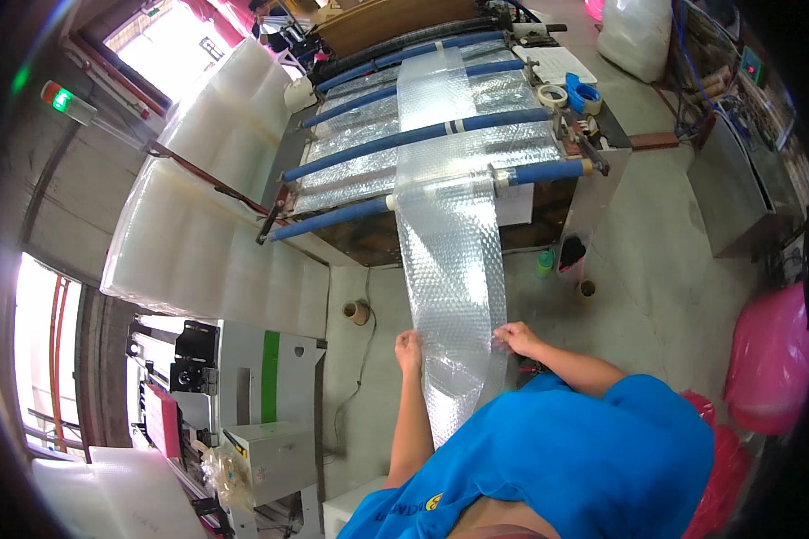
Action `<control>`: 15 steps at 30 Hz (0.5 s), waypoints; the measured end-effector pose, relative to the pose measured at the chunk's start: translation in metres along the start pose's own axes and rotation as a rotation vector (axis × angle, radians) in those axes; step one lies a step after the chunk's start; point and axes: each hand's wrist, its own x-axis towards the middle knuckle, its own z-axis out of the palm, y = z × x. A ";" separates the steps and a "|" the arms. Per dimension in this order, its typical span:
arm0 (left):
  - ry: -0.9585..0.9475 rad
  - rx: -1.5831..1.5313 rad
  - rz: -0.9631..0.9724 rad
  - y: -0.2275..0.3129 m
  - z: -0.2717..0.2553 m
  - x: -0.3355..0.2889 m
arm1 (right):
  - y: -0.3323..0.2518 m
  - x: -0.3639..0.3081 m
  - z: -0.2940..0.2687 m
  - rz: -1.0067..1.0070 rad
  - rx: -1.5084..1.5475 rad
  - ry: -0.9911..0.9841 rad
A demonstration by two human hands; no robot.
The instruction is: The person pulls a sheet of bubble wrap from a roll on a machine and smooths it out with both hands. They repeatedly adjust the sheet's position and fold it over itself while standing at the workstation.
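Your fingers (pixel 502 333), pinched closed, hold the wrap (pixel 454 260) — left hand (pixel 408 349) on one edge, right hand (pixel 518 339) on the other — which crosses blue rollers (pixel 337 218).

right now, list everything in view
bubble-wrap strip: 1, clear, centre
rollers: 4+, blue, upper centre
foil bed: 1, silver, beneath rollers
tape rolls: 2+, blue and cream, upper right
wrapped bundles: several, white, left
signal light: 1, red and green, upper left
striped machine: 1, white and green, lower left
cabinet: 1, grey, right
bottle: 1, green, right of strip
cardboard tubes: 2+, brown, flanking strip
plastic bundles: 2+, pink, right
shirt: 1, blue, bottom
left hand: 1, strip's left edge
right hand: 1, strip's right edge
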 end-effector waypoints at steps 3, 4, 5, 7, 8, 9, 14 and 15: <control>0.155 0.192 0.155 0.022 0.024 -0.006 | -0.005 0.000 -0.009 0.159 -0.083 -0.073; 0.151 0.302 0.123 0.023 0.025 -0.004 | -0.019 -0.002 -0.014 0.236 -0.150 -0.106; 0.142 0.411 0.093 0.024 0.028 0.000 | -0.026 -0.001 -0.020 0.313 -0.217 -0.136; 0.144 0.341 0.092 0.028 0.035 0.010 | 0.002 0.026 -0.025 0.195 -0.167 -0.128; 0.145 0.306 0.086 0.028 0.038 0.017 | 0.002 0.037 -0.030 0.185 -0.186 -0.113; 0.130 0.303 0.118 0.030 0.042 0.029 | 0.002 0.048 -0.035 0.175 -0.207 -0.099; 0.076 0.160 0.218 0.035 0.071 0.093 | -0.030 0.092 -0.059 0.009 -0.170 -0.002; 0.060 0.123 0.226 0.044 0.076 0.101 | -0.037 0.099 -0.064 -0.028 -0.183 0.022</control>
